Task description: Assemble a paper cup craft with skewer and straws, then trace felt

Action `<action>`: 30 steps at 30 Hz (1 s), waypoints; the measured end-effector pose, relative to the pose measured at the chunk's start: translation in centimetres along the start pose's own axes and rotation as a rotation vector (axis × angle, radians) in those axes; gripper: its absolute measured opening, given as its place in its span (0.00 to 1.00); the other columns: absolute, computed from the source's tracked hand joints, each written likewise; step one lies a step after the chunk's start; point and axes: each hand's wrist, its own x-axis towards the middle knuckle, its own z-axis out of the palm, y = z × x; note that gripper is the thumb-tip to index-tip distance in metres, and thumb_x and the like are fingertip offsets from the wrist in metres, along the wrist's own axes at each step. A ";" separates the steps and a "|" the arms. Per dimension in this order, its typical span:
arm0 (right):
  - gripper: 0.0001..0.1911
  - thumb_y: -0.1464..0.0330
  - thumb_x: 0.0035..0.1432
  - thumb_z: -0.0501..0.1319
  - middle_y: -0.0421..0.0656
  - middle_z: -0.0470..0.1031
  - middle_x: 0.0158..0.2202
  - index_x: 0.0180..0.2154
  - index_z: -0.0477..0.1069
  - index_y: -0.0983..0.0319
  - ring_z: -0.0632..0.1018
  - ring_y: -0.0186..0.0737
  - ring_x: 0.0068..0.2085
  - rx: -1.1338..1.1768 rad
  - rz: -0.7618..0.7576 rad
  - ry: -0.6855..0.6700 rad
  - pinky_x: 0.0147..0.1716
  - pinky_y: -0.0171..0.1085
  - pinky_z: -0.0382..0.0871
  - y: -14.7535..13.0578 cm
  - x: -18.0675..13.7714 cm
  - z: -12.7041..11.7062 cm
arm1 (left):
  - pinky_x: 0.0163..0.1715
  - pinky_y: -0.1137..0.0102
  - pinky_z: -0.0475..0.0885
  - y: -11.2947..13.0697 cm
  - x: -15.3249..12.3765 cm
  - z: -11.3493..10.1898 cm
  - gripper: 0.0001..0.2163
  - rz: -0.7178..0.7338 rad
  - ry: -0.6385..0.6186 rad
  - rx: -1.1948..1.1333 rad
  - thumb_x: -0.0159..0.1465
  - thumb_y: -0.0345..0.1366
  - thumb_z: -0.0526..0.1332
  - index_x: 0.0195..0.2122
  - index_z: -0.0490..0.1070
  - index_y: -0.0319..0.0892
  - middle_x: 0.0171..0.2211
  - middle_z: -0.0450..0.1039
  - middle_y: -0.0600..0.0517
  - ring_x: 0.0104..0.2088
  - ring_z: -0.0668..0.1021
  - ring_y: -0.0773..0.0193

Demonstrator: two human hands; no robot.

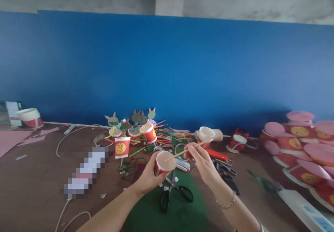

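The left hand [147, 180] holds a red paper cup [164, 163] above the near middle of the brown surface [39, 190], fingers wrapped around its side, its open mouth tipped toward the right hand. The right hand [203, 163] pinches a thin wooden stick [188, 149] between closed fingers, and the stick's far tip reaches into the cup's mouth. Just below the cup, black-handled scissors [175, 192] lie on a green sheet [167, 218] at the near edge. Behind the hands, toward the back edge, stands a cluster of cups with paper rabbit ears [135, 126] amid coloured strips. Cups with pink lids [300, 134] are stacked along the right edge, and a white power strip [304, 209] lies at the near right corner.
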 end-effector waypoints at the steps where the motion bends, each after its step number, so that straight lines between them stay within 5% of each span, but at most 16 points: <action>1: 0.21 0.50 0.53 0.60 0.39 0.69 0.21 0.29 0.69 0.63 0.70 0.35 0.25 0.006 0.011 -0.022 0.26 0.34 0.62 0.3 0.0 0.2 | 0.53 0.60 0.63 0.0 0.0 0.0 0.29 -0.001 0.002 0.021 0.55 0.39 0.65 0.55 0.57 0.41 0.52 0.66 0.42 0.52 0.70 0.51; 7: 0.17 0.53 0.59 0.55 0.40 0.70 0.24 0.30 0.66 0.61 0.72 0.38 0.27 -0.113 -0.101 -0.002 0.28 0.36 0.65 1.5 -0.4 0.7 | 0.50 0.62 0.65 0.1 0.0 0.2 0.27 -0.019 0.014 0.001 0.54 0.39 0.66 0.52 0.58 0.42 0.48 0.67 0.45 0.48 0.71 0.54; 12: 0.11 0.66 0.65 0.50 0.42 0.72 0.29 0.32 0.66 0.60 0.72 0.39 0.33 -0.587 -0.502 -0.119 0.36 0.40 0.62 0.5 -1.5 0.8 | 0.46 0.65 0.67 0.9 0.2 0.8 0.27 -0.066 0.017 -0.128 0.53 0.42 0.67 0.50 0.59 0.40 0.45 0.68 0.45 0.44 0.72 0.57; 17: 0.07 0.74 0.64 0.50 0.42 0.73 0.30 0.36 0.65 0.61 0.72 0.37 0.32 -0.760 -0.790 -0.266 0.37 0.40 0.59 -0.3 -2.2 1.2 | 0.43 0.67 0.68 0.8 0.2 0.7 0.26 -0.065 0.011 -0.168 0.53 0.42 0.68 0.48 0.60 0.40 0.42 0.69 0.46 0.42 0.72 0.59; 30: 0.07 0.77 0.59 0.53 0.41 0.76 0.32 0.38 0.65 0.61 0.74 0.37 0.34 -0.851 -1.026 -0.257 0.39 0.41 0.59 0.5 -2.6 1.8 | 0.42 0.68 0.66 0.6 0.2 0.7 0.26 -0.062 0.000 -0.220 0.53 0.40 0.69 0.48 0.59 0.40 0.40 0.68 0.48 0.40 0.71 0.61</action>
